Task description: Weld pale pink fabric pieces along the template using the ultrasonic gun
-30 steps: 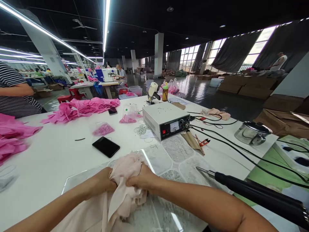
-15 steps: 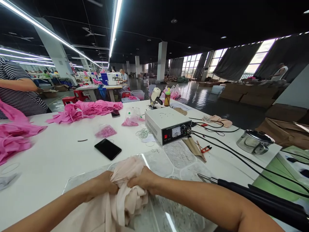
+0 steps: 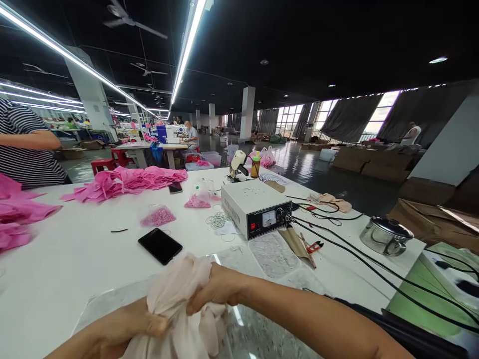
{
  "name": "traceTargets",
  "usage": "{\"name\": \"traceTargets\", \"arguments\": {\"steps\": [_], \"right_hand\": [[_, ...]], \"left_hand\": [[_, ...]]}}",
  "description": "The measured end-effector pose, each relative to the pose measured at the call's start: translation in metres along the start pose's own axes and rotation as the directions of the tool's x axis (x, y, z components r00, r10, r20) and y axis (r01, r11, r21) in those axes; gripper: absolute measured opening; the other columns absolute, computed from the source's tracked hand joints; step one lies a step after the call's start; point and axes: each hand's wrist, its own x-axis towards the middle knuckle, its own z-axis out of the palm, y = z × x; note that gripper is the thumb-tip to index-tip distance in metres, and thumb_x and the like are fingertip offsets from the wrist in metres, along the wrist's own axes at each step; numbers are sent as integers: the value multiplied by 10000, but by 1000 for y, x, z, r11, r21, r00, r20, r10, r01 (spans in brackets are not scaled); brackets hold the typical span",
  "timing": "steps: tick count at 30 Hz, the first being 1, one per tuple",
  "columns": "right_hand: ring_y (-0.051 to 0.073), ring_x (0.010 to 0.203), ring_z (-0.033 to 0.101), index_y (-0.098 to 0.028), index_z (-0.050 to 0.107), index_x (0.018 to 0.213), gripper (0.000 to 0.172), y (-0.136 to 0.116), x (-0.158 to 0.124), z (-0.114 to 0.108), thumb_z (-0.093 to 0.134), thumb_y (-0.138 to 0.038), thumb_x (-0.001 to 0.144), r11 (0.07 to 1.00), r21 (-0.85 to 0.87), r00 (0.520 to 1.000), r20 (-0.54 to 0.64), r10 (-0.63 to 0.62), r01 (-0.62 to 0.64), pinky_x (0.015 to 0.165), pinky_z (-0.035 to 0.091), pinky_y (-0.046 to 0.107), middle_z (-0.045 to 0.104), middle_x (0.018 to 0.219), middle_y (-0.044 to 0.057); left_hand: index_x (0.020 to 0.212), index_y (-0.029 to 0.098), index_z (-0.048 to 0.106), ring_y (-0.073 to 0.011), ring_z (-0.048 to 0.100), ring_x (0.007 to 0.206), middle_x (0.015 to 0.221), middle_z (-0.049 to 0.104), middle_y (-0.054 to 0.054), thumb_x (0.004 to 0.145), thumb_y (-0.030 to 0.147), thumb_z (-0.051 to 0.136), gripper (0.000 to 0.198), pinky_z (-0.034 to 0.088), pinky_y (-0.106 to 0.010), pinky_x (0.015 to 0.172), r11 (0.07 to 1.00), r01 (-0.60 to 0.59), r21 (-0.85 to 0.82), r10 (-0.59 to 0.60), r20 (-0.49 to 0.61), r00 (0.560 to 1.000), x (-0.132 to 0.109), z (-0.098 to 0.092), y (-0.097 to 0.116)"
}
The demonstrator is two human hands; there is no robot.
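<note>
A bunched pale pink cloth (image 3: 179,284) lies between my hands at the bottom centre, over a glossy clear-and-grey mat (image 3: 275,254). My left hand (image 3: 136,321) is closed on the cloth's left side, its thumb pressed into the folds. From the right, my right hand (image 3: 215,289) grips the upper part, with some fingers hidden behind the fabric. A black phone (image 3: 160,245) lies flat just beyond the cloth. Behind the mat stands a white control box (image 3: 254,199) with a dial and a red switch.
Bright pink fabric (image 3: 127,182) is heaped at the left, near a person in a striped shirt (image 3: 30,144). Bags of pink bits (image 3: 157,215), red snips (image 3: 315,247), black cables (image 3: 348,249) and a lidded metal pot (image 3: 387,234) are on the white table (image 3: 75,264).
The view has tilted up slightly. My left hand has moved lower and left along the cloth, and the bunched fabric stands out more between both hands.
</note>
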Motion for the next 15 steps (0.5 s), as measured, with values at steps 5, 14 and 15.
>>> {"name": "traceTargets", "arguments": {"steps": [5,14,15], "right_hand": [[169,765,586,-176,676,694,303,-19,1,6,778,-67,431,993,-100,999,6,-54,54,704,475,301,641,733,-42],[155,951,683,-204,648,1195,289,-41,27,-49,579,-331,944,927,-354,987,-52,-155,127,831,561,319,698,1140,38],[180,993,673,-177,618,1217,303,-36,35,-62,574,-329,958,900,-426,974,-149,-171,93,854,565,366,677,1181,72]], "left_hand": [[1384,203,538,-402,627,1131,1153,722,-130,487,516,921,1025,473,-508,1023,995,-30,100,54,-242,969,-5,6,6],[1237,163,644,-451,641,1066,906,764,-84,443,584,904,935,562,-517,878,995,-91,-32,55,-581,812,-63,-13,-11],[1199,163,664,-450,657,1023,854,762,-70,424,592,908,919,573,-511,843,994,-108,-30,64,-633,772,-74,-18,-10]]}}
